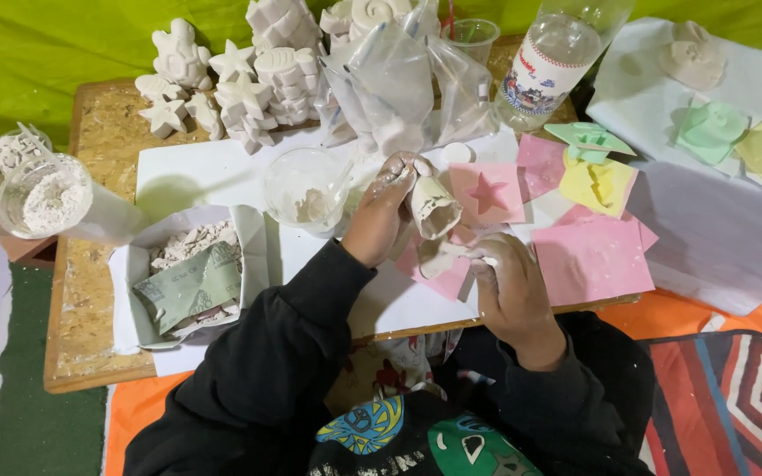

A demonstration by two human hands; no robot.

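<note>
My left hand (383, 211), dusted white, grips a crumpled plastic cup (435, 207) coated in white plaster and holds it tilted on its side. A pink star-shaped mould (487, 194) lies just to the right of the cup's mouth. My right hand (511, 289) is closed on a small white, plaster-smeared piece (441, 257) next to the pink moulds (588, 257) near the table's front edge. What exactly that piece is cannot be made out.
White plaster stars and fish (231, 84) are stacked at the back. A clear cup with powder (308, 187), plastic bags (399, 84), a big bottle (549, 62), a box of plaster scraps (191, 278), jars (46, 196) and coloured moulds (597, 163) crowd the low wooden table (90, 317).
</note>
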